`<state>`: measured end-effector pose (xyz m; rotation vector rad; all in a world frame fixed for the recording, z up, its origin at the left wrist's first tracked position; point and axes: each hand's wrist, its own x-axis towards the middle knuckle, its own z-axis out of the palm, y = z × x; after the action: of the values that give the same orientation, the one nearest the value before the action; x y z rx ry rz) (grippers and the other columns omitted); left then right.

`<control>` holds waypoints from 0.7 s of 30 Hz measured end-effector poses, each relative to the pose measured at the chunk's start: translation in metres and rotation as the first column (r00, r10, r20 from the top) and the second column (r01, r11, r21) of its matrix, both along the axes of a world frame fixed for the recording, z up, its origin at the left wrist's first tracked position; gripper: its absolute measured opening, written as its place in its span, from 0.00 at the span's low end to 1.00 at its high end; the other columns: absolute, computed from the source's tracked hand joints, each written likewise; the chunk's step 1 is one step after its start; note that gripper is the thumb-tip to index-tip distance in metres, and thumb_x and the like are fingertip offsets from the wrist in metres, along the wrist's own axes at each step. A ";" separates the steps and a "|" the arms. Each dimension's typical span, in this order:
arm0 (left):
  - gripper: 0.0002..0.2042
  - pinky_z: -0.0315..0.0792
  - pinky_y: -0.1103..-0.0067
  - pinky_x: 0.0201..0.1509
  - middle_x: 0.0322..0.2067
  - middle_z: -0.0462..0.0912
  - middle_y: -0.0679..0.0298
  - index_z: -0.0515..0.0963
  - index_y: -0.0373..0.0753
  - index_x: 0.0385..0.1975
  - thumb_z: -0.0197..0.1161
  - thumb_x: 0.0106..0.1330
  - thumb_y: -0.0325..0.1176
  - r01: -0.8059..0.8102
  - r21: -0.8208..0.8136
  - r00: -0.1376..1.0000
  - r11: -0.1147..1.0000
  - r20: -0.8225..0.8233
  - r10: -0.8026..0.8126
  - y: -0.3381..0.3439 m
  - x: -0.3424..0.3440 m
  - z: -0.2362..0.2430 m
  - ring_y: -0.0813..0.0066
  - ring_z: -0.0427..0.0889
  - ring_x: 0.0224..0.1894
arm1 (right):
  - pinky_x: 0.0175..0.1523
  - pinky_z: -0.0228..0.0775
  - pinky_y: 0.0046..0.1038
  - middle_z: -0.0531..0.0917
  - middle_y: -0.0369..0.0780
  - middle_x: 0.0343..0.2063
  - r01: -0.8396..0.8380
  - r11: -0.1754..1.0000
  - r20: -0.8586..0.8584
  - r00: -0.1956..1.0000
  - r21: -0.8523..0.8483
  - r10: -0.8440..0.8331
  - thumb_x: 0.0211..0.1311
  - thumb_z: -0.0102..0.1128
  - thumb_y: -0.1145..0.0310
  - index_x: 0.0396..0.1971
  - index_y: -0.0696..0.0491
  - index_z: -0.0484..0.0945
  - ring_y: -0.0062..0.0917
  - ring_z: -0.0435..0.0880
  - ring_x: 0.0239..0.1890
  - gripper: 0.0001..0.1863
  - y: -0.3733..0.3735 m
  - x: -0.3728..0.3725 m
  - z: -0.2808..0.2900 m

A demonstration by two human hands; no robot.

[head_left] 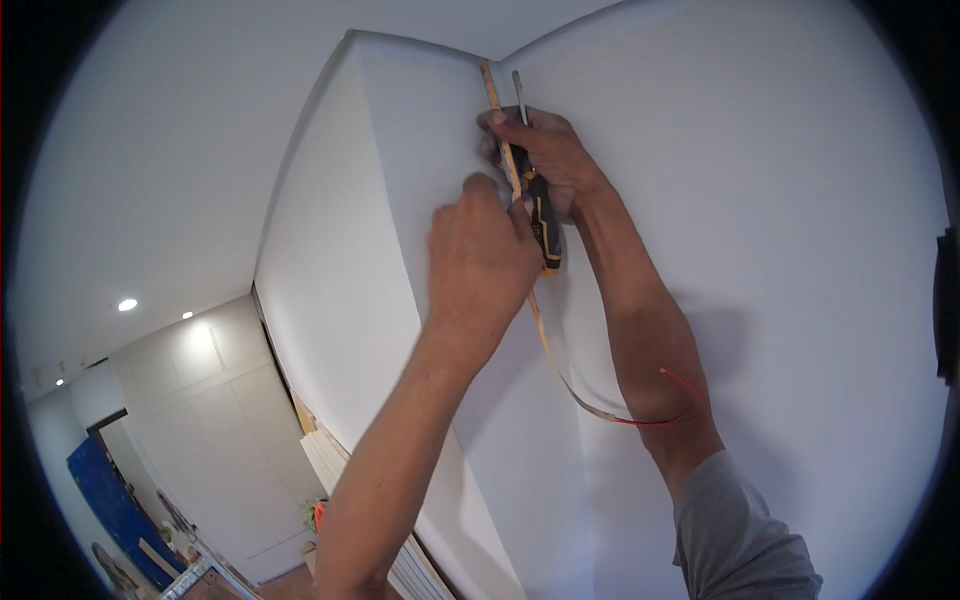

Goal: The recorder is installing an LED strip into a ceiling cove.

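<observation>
A thin yellowish LED strip (545,348) runs down from the ceiling corner, and both of my hands are on it. My right hand (562,155) is closed, pinching the strip near its top. The same hand also holds a screwdriver (547,232) with a black and yellow handle, its metal shaft pointing up. Just below and to the left, my left hand (482,262) is closed around the strip, its fingertips partly hidden. Beneath my hands the strip's free end curves down and right, and a thin red wire (655,424) at its tip loops in front of my right forearm.
White walls (800,250) meet at the corner under a ceiling (220,110) with recessed lights. Lower left, beyond the wall edge, stand pale cabinets (225,440), a blue panel (115,500) and a metal ladder-like frame (205,565). Long white boards (325,450) lean behind my left forearm.
</observation>
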<state>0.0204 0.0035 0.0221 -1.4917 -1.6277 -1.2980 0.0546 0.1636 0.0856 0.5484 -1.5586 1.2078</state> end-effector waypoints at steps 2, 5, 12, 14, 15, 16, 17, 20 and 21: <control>0.17 0.80 0.65 0.39 0.28 0.83 0.45 0.77 0.21 0.42 0.65 0.64 0.33 -0.195 0.255 0.871 0.947 -0.398 0.287 -0.012 0.005 0.009 0.49 0.86 0.29 | 0.19 0.64 0.24 0.80 0.37 0.25 0.003 1.000 -0.035 0.999 0.013 -0.002 0.60 0.71 0.48 0.32 0.58 0.78 0.19 0.72 0.19 0.25 -0.007 0.003 0.003; 0.17 0.78 0.61 0.45 0.27 0.82 0.42 0.77 0.21 0.38 0.67 0.62 0.33 -0.223 0.336 0.797 0.915 -0.478 0.370 -0.022 0.008 0.021 0.42 0.84 0.35 | 0.20 0.65 0.24 0.80 0.39 0.26 0.044 0.999 0.013 0.999 -0.011 -0.043 0.61 0.71 0.49 0.32 0.59 0.77 0.19 0.73 0.19 0.25 -0.033 0.005 0.007; 0.10 0.75 0.58 0.48 0.34 0.83 0.45 0.81 0.30 0.36 0.65 0.62 0.31 -0.370 0.478 0.612 0.797 -0.520 0.596 -0.058 -0.014 0.086 0.43 0.82 0.39 | 0.21 0.63 0.21 0.79 0.39 0.28 -0.219 0.958 -0.055 0.976 -0.186 0.213 0.71 0.61 0.59 0.35 0.57 0.74 0.17 0.73 0.23 0.15 -0.049 0.003 0.022; 0.09 0.76 0.60 0.48 0.36 0.85 0.47 0.82 0.33 0.38 0.63 0.64 0.31 -0.430 0.520 0.552 0.738 -0.495 0.671 -0.066 -0.020 0.104 0.46 0.84 0.40 | 0.20 0.61 0.19 0.77 0.39 0.26 -0.382 0.851 -0.196 0.923 -0.359 0.332 0.73 0.53 0.67 0.36 0.59 0.73 0.16 0.72 0.21 0.10 -0.032 -0.007 0.034; 0.09 0.76 0.60 0.48 0.36 0.85 0.47 0.82 0.33 0.38 0.63 0.64 0.31 -0.428 0.522 0.548 0.738 -0.499 0.671 -0.070 -0.022 0.110 0.46 0.84 0.40 | 0.20 0.61 0.19 0.77 0.39 0.26 -0.386 0.850 -0.202 0.921 -0.358 0.333 0.73 0.53 0.67 0.36 0.59 0.73 0.16 0.72 0.21 0.10 -0.023 -0.012 0.041; 0.09 0.76 0.62 0.48 0.36 0.85 0.48 0.82 0.33 0.40 0.62 0.66 0.32 -0.415 0.544 0.552 0.729 -0.486 0.678 -0.073 -0.024 0.115 0.48 0.85 0.41 | 0.20 0.63 0.20 0.78 0.41 0.27 -0.535 0.788 -0.242 0.844 -0.305 0.479 0.72 0.51 0.70 0.39 0.60 0.70 0.17 0.72 0.20 0.07 -0.014 -0.016 0.048; 0.10 0.77 0.63 0.48 0.36 0.86 0.48 0.82 0.33 0.42 0.61 0.67 0.32 -0.410 0.564 0.554 0.717 -0.470 0.687 -0.076 -0.027 0.118 0.50 0.85 0.41 | 0.21 0.66 0.21 0.79 0.44 0.28 -0.672 0.697 -0.270 0.740 -0.249 0.617 0.70 0.50 0.74 0.41 0.60 0.68 0.19 0.71 0.19 0.06 -0.012 -0.020 0.052; 0.12 0.77 0.65 0.48 0.36 0.86 0.49 0.82 0.32 0.43 0.60 0.69 0.33 -0.442 0.552 0.551 0.707 -0.455 0.699 -0.080 -0.032 0.125 0.52 0.86 0.41 | 0.20 0.66 0.19 0.78 0.42 0.26 -0.817 0.527 -0.283 0.575 -0.234 0.767 0.71 0.46 0.75 0.39 0.61 0.69 0.16 0.71 0.19 0.05 -0.009 -0.029 0.065; 0.12 0.77 0.65 0.47 0.35 0.86 0.49 0.83 0.32 0.42 0.60 0.69 0.34 -0.440 0.556 0.564 0.706 -0.441 0.698 -0.080 -0.032 0.127 0.52 0.86 0.40 | 0.20 0.66 0.19 0.78 0.42 0.26 -0.821 0.523 -0.284 0.571 -0.230 0.771 0.71 0.46 0.75 0.39 0.61 0.69 0.16 0.71 0.19 0.05 -0.008 -0.030 0.067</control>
<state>-0.0120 -0.0762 0.1487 -0.8515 -1.1497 -0.5731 0.0246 0.1560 0.1524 1.1744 -0.8899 2.0364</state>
